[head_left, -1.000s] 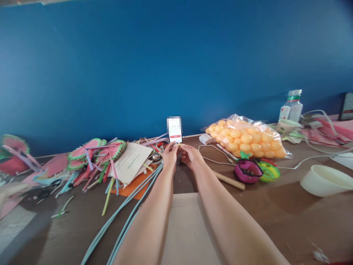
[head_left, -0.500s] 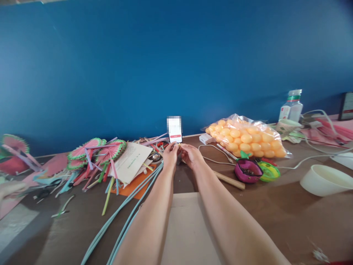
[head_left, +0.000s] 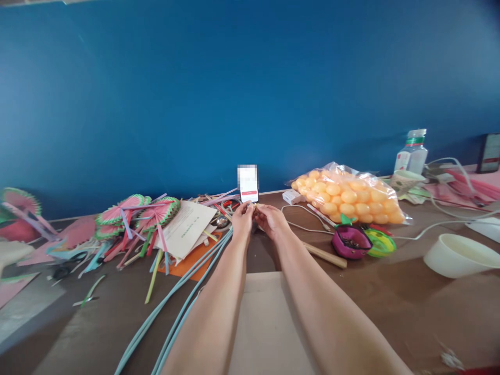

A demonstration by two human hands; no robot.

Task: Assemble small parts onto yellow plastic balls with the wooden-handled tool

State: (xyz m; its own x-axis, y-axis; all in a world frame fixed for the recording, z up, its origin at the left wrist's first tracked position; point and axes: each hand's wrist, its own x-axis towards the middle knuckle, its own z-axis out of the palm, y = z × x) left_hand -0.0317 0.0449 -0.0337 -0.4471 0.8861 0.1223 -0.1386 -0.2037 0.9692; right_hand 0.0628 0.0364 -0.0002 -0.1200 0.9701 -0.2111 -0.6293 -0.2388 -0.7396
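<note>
My left hand (head_left: pixel 242 217) and my right hand (head_left: pixel 270 219) meet in the middle of the head view, fingertips pinched together. Between them is a tiny yellowish piece (head_left: pixel 255 206), too small to name. Just behind the fingers a phone (head_left: pixel 249 183) with a lit screen leans upright against the blue wall. To the left of my left hand lie a round metallic object (head_left: pixel 222 222) and a bundle of light blue cords (head_left: pixel 187 281). A wooden stick (head_left: pixel 325 255) rests to the right of my right wrist.
Pink and green paper fans (head_left: pixel 158 214) and a printed sheet (head_left: pixel 189 229) lie left. On the right are a clear bag of orange balls (head_left: pixel 351 195), a purple pouch (head_left: pixel 351 242), a white cable (head_left: pixel 300 226), a bottle (head_left: pixel 412 152) and a cream bowl (head_left: pixel 443 258). Another person's hand (head_left: pixel 11 254) shows far left.
My hands stay almost in place, still pinched together in front of the phone. At the far left, the other person's hand has shifted toward the edge, and the pink paper by it has moved.
</note>
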